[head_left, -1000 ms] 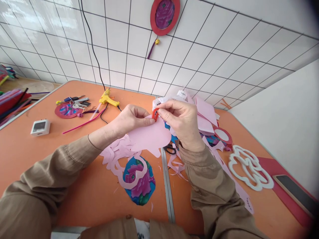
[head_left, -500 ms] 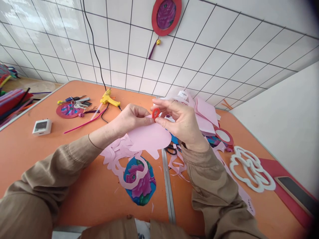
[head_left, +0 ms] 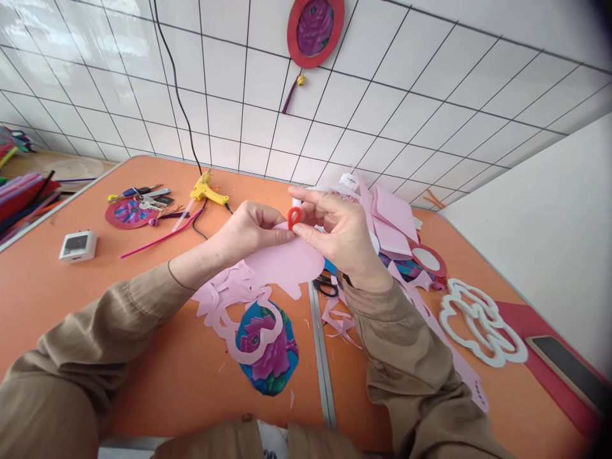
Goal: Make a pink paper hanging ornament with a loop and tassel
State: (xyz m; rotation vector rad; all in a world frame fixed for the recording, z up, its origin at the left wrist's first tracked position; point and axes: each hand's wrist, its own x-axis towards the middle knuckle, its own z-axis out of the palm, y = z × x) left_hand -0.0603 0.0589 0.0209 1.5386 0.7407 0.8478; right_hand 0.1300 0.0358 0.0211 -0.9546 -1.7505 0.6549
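A small red pipe cleaner loop (head_left: 294,218) stands up between my two hands, held above the pink paper. My left hand (head_left: 255,226) pinches at its lower left with thumb and forefinger. From the other side, my right hand (head_left: 332,229) has its thumb at the base of the loop and its forefinger stretched above. Below them lies a large pink paper sheet (head_left: 282,264). Pink paper scraps (head_left: 224,290) are heaped to its left, and a pink cut-out overlaps an oval of flowered cloth (head_left: 275,370).
A yellow glue gun (head_left: 205,190), a pink pipe cleaner (head_left: 153,243), keys (head_left: 152,201) and a white box (head_left: 78,247) are at left. Black-handled scissors (head_left: 327,287) lie under my right wrist. White cloud-shaped cut-outs (head_left: 497,354) and a phone (head_left: 568,370) are at right.
Both hands keep hold of the red loop, which has turned slightly and shows more upright. The view has shifted a little, moving things slightly left.
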